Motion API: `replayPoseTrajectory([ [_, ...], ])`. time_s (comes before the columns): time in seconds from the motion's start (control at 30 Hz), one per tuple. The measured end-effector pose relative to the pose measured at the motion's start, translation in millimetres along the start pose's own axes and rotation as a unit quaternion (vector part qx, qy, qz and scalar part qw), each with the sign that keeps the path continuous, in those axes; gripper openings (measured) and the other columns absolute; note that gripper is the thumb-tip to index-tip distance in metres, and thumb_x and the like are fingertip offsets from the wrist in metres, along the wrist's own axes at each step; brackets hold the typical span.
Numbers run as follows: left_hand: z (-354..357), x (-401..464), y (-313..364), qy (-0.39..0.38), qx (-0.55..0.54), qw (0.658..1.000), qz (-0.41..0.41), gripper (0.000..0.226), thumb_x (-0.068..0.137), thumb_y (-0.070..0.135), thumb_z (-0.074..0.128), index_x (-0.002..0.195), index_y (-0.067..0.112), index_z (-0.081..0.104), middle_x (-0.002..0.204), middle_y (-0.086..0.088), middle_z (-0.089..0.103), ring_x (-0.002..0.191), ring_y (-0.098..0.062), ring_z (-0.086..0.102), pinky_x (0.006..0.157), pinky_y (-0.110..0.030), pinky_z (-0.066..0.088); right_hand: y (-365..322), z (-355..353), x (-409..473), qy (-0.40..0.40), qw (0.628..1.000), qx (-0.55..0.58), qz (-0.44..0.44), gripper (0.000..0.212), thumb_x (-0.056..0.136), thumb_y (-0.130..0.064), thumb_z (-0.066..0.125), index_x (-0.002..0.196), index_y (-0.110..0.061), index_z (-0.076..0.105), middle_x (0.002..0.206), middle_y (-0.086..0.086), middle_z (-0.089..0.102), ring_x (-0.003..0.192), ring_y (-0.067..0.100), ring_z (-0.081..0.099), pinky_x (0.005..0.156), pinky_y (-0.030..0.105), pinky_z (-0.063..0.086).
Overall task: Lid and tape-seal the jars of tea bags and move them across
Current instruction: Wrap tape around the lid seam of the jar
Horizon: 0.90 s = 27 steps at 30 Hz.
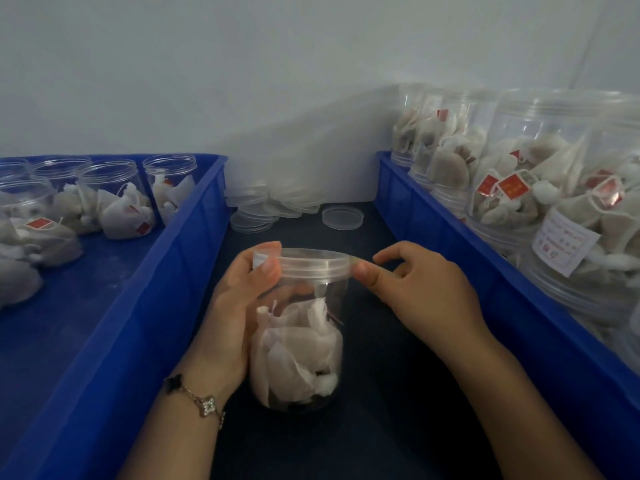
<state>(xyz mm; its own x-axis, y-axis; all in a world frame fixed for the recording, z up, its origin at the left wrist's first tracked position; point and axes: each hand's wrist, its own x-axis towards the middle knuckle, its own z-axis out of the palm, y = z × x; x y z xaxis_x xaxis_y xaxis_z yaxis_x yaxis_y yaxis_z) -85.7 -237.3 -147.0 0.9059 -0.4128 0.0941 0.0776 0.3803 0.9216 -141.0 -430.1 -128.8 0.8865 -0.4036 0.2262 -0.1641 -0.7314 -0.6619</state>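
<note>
1. The left hand (239,299) grips the jar (298,337) upright on the tabletop (374,393), steadying it for sealing.
2. The right hand (415,282) pinches what looks like tape against the lid (313,263) rim.
3. Spare lids (263,209) lie beyond both hands.

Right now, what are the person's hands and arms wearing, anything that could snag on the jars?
Both hands, left hand and right hand, are bare: no gloves, no rings visible. Both forearms are bare too, with no sleeves in view. The left wrist carries a thin chain bracelet with clover-shaped charms, one dark, one pale and sparkly. Nothing shows on the right wrist.
</note>
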Motion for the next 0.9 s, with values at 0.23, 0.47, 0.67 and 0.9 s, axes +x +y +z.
replayPoseTrajectory([
  [0.23, 6.7, -0.8, 4.5, -0.026, 0.05, 0.998, -0.033, 0.073, 0.056, 0.075, 0.068, 0.113, 0.03, 0.064, 0.111, 0.0, 0.071, 0.101, -0.015, 0.067, 0.07, -0.025, 0.057, 2.3, 1.6, 0.6, -0.083, 0.995, 0.037, -0.043, 0.069, 0.047, -0.089, 0.027, 0.097, -0.047, 0.052, 0.079, -0.014, 0.06, 0.072, 0.002, 0.059, 0.058, 0.024, 0.045],
  [0.47, 12.5, 5.4, 4.5, 0.111, 0.215, 0.97, 0.015, 0.059, 0.088, 0.061, 0.018, 0.139, 0.039, 0.038, 0.132, -0.001, 0.053, 0.119, -0.029, 0.053, 0.1, -0.047, 0.041, -0.9, 8.5, -3.7, -0.081, 0.993, 0.039, -0.069, 0.079, 0.054, -0.087, 0.015, 0.111, -0.044, 0.049, 0.075, -0.014, 0.055, 0.07, 0.001, 0.056, 0.058, 0.023, 0.041],
  [0.67, 22.8, -10.6, -3.1, 0.197, 0.318, 0.919, 0.128, 0.048, 0.066, 0.077, 0.034, 0.091, 0.041, 0.052, 0.085, 0.029, 0.063, 0.073, 0.01, 0.061, 0.053, -0.014, 0.045, -4.4, 7.9, -8.3, -0.067, 0.994, -0.015, -0.084, 0.074, 0.058, -0.084, 0.005, 0.107, -0.046, 0.047, 0.082, -0.016, 0.059, 0.074, -0.001, 0.056, 0.063, 0.022, 0.047],
  [0.9, 17.5, -8.3, -5.8, 0.153, 0.31, 0.935, 0.077, 0.078, 0.034, 0.071, 0.062, 0.105, 0.039, 0.054, 0.09, 0.02, 0.066, 0.081, 0.016, 0.058, 0.057, -0.01, 0.043, -3.9, -4.1, -3.5, -0.142, 0.986, 0.006, -0.091, 0.035, 0.079, -0.05, 0.062, 0.109, -0.057, 0.046, 0.09, -0.02, 0.059, 0.082, -0.004, 0.058, 0.068, 0.019, 0.047],
])
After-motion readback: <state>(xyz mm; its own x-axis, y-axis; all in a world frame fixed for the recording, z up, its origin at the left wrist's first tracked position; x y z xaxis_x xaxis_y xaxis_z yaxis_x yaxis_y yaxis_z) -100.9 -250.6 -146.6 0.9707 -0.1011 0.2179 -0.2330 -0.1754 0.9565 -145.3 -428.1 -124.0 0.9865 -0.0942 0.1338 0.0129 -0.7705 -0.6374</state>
